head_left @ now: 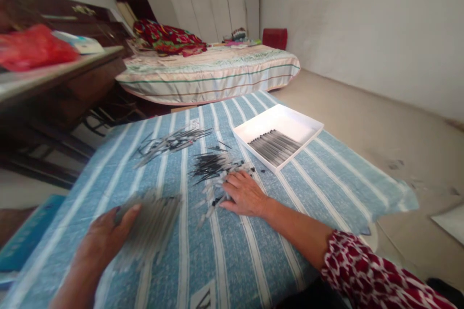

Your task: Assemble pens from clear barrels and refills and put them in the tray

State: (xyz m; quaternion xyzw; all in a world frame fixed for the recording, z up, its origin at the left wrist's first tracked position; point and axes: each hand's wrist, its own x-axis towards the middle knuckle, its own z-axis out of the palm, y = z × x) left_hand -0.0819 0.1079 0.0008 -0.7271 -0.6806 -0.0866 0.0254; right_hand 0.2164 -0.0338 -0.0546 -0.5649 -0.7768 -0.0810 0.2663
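Note:
My left hand holds a thick bundle of grey pens low over the blue striped cloth; the bundle is blurred by motion. My right hand lies palm down on the cloth with its fingers curled over a scatter of loose pen parts. A second pile of pens lies farther back on the left. At the right stands a white shallow box with a neat row of dark pens inside.
A low bed with a striped cover and a red bundle lies behind the cloth. A dark wooden desk with a red bag stands at the left. Bare floor extends to the right, and a blue book lies at the left.

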